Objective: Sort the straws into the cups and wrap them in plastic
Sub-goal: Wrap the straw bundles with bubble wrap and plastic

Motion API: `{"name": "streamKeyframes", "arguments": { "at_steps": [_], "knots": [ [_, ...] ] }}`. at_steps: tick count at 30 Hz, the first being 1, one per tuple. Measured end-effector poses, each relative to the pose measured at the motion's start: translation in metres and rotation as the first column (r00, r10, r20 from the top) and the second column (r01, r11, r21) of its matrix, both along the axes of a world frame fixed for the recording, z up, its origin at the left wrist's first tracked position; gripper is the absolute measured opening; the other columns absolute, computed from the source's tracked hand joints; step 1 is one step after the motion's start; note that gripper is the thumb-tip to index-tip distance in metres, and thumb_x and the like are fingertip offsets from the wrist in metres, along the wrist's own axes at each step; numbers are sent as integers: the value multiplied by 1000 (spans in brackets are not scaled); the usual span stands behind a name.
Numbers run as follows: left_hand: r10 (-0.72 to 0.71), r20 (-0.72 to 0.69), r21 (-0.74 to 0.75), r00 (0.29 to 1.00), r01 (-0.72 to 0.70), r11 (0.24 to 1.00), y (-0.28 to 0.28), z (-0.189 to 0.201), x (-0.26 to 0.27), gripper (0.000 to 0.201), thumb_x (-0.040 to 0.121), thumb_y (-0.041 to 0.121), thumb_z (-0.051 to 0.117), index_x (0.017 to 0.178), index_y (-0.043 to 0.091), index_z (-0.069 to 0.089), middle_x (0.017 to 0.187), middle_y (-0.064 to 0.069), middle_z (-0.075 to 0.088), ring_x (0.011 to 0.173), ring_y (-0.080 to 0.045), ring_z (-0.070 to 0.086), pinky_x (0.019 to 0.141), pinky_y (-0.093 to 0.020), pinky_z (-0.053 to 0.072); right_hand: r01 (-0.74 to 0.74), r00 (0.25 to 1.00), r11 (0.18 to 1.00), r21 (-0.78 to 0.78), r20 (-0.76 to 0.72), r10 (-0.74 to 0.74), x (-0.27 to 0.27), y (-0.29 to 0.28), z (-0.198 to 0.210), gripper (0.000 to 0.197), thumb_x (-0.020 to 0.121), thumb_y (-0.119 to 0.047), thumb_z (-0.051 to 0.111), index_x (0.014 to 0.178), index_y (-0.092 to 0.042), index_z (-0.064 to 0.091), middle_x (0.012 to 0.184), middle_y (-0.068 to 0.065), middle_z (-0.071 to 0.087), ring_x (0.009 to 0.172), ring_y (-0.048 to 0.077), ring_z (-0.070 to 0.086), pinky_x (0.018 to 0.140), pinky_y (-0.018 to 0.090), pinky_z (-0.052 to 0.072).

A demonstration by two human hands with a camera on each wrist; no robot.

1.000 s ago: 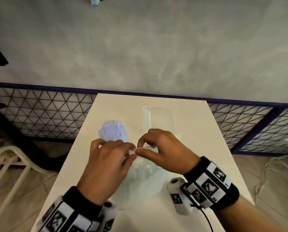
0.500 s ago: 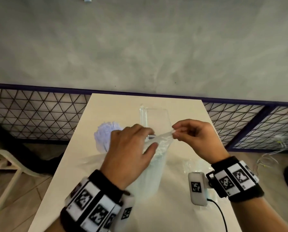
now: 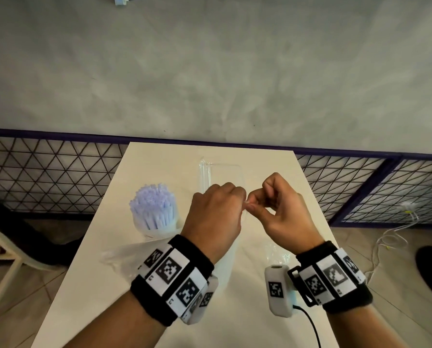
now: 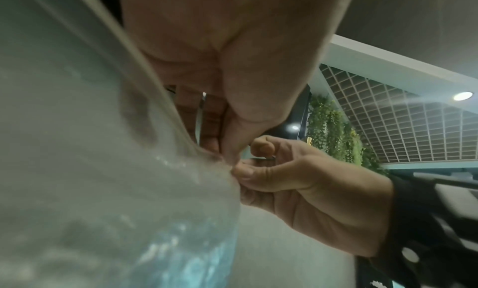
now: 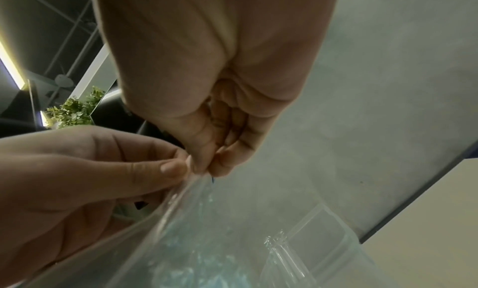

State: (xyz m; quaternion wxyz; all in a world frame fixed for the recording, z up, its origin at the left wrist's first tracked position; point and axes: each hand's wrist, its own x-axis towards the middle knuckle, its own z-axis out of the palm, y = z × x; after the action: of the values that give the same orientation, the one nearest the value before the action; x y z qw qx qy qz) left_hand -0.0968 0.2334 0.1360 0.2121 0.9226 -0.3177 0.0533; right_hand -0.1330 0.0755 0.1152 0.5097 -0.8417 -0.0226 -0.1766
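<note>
Hands meet above table (image 3: 159, 156) centre: left hand (image 3: 213, 217) & right hand (image 3: 282, 214) both pinch plastic wrap (image 5: 181, 220) top over blue-straw cup. Purple-straw cup (image 3: 154, 209) at 9 o'clock, unwrapped. Tip: keep film taut, twist tight, don't tip cup.

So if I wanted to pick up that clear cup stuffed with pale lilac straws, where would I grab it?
Probably round the clear plastic cup's wall, low down, coming from the side. The pale lilac straws stand upright and fan out well above the rim, so a reach from above would likely crush or scatter them.
</note>
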Motion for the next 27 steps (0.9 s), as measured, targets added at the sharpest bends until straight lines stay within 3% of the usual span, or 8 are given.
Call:
{"name": "streamKeyframes", "arguments": {
  "at_steps": [4,8,11,14,18,22,25,27],
  "knots": [
    [91,48,121,995,-96,988,27,4,0,8,95,15,52,97,22,56,95,5,56,93,-21,53,74,-36,39,55,998,998,38,1,-55,5,-11,0,49,82,7,67,77,-23,29,76,5,67,76,32,60,74,37,51],
    [163,164,149,973,-187,971,79,7,-4,14,84,13,66,78,22,57,76,4,59,72,-24,57,61,-34,37,98,995,990,106,-13,-98,10,-27,-2,50,84,10,66,77,-26,31,75,4,63,73,26,54,73,29,45],
    [194,191,166,962,-227,960,116,10,-9,12,87,23,52,76,24,53,74,3,58,73,-28,58,59,-37,45,86,996,991,107,-13,-85,11,-31,-1,52,84,12,65,77,-28,32,75,6,61,72,19,53,72,26,44],
    [253,166,166,953,-280,946,146,13,-14,19,87,34,41,76,25,54,73,7,57,74,-26,58,59,-39,48,84,996,989,119,-17,-83,13,-34,-1,52,84,12,65,76,-28,33,74,2,61,73,20,53,73,29,46],
    [302,86,93,950,-309,946,156,10,-20,13,93,26,55,80,25,53,77,10,54,74,-22,56,61,-35,46,5,999,991,131,-45,1,12,-31,0,45,87,12,62,78,-25,37,77,4,60,75,21,52,75,34,45],
    [242,-106,-104,965,-252,962,146,10,-17,7,91,28,58,90,30,52,91,13,56,88,-12,58,77,-39,53,-98,991,981,167,-79,112,9,-26,6,22,85,3,61,83,-16,50,80,10,57,77,22,52,70,41,50],
    [130,-233,-208,964,-180,961,128,14,-16,20,93,51,48,105,37,56,104,20,59,97,-1,56,82,-26,49,-134,987,987,88,-80,141,7,-13,14,13,91,-12,65,82,-15,55,81,6,55,80,26,56,67,35,55],
    [94,-251,-155,964,-135,979,118,13,-13,22,96,52,45,104,40,61,107,23,60,100,0,55,84,-23,44,-147,989,980,-130,-43,143,6,-3,20,13,90,-18,70,82,-21,60,83,-6,58,80,14,58,68,23,50]
  ]
}}
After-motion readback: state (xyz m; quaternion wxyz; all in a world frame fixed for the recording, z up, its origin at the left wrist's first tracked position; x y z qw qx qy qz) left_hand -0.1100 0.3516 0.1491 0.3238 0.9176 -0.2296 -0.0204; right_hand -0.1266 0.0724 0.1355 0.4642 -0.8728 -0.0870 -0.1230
